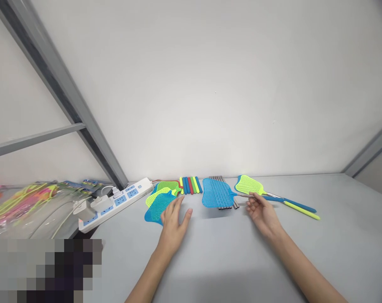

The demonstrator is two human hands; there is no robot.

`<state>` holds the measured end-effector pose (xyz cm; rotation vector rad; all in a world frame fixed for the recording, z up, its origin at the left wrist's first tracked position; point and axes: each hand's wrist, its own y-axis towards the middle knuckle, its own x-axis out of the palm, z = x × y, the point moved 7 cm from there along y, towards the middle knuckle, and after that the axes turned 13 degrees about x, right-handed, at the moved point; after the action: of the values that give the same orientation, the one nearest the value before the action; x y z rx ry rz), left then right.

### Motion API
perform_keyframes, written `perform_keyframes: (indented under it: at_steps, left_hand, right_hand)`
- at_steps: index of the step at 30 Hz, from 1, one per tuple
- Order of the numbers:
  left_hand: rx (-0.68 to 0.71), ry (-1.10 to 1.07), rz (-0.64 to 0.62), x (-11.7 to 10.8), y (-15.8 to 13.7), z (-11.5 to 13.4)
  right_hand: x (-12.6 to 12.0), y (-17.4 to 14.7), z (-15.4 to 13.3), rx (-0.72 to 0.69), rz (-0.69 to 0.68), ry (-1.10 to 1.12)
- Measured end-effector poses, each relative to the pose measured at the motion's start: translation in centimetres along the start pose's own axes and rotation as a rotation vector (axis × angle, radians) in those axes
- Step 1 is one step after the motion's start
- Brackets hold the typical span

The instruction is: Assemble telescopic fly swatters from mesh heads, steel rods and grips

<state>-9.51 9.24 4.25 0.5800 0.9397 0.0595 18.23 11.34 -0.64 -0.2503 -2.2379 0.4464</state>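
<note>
My right hand [263, 216] pinches the thin metal rod of a blue fly swatter [217, 193], whose perforated head points left. The rod's far end is hidden by my fingers. My left hand [173, 221] is open, thumb apart, over the edge of a loose blue swatter head [158, 208]; whether it touches is unclear. Yellow-green and green heads [170, 185] lie behind that one. Between my hands, further back, colored handle grips [190, 185] stand in a row. Several metal tubes [236, 205] lie partly beneath the held blue head.
Behind my right hand lie a yellow-green fly swatter [249, 185] and a long blue handle [300, 205]. A white power strip [127, 200] with plugged-in adapters runs along the left. Beyond it are plastic bags [29, 206] with colorful contents. A wall bounds the table's back.
</note>
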Motion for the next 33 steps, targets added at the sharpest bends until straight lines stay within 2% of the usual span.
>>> perform_keyframes:
  at_steps: [4, 7, 13, 17, 22, 26, 29, 33]
  left_hand:
    - [-0.027, -0.375, -0.047, 0.5, -0.3, 1.7]
    - [-0.08, -0.511, -0.039, 0.6, -0.4, 1.8]
    - [-0.093, -0.503, 0.066, 0.5, -0.1, 0.7]
    - [-0.126, -0.53, 0.065, 0.6, -0.1, 0.1]
    - [-0.117, -0.547, 0.056, 0.5, -0.1, 0.5]
    - [-0.111, -0.53, 0.031, 1.0, -0.2, 0.8]
    - [-0.099, -0.467, -0.001, 1.1, -0.1, -0.1]
    - [-0.058, -0.036, 0.049, -0.7, 0.3, -2.5]
  right_hand:
    - [1.6, -0.7, 2.1, 0.085, -0.06, -0.097]
    - [2.2, -1.0, 3.3, 0.132, -0.096, -0.173]
    - [2.9, -1.6, 4.2, 0.148, -0.155, -0.292]
    - [3.2, -1.9, 4.8, 0.164, -0.201, -0.324]
    - [3.4, -2.1, 4.9, 0.139, -0.18, -0.368]
    - [2.8, -1.5, 3.4, 0.07, -0.099, -0.348]
    - [0.6, -0.4, 0.5, 0.007, 0.025, -0.212]
    - [-3.8, 1.2, -4.2, -0.082, 0.18, -0.063]
